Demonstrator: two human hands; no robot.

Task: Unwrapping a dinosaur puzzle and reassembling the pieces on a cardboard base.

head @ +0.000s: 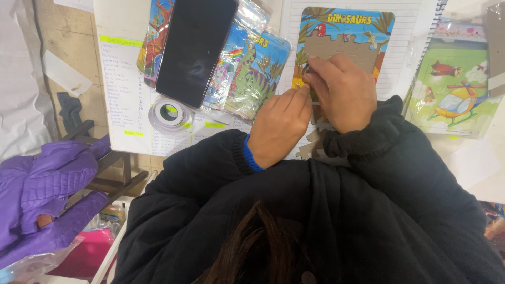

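Note:
A dinosaur jigsaw board (344, 26) lies on lined paper, its grey middle partly filled. My right hand (344, 94) rests on the board's lower left part, with thumb and fingertips pinched on a small puzzle piece (310, 71). My left hand (279, 123), in a black sleeve with a blue cuff, lies just left of it. Its fingers are stretched out flat and touch the right hand's fingertips at the board's edge. Several loose grey pieces (314, 144) lie under my wrists, mostly hidden.
A black phone (194, 47) lies on a stack of wrapped puzzles (258, 73), left of the board. A tape roll (169, 113) sits on a printed list (126, 84). A helicopter puzzle (455, 92) lies at the right, a purple jacket (42, 184) at the left.

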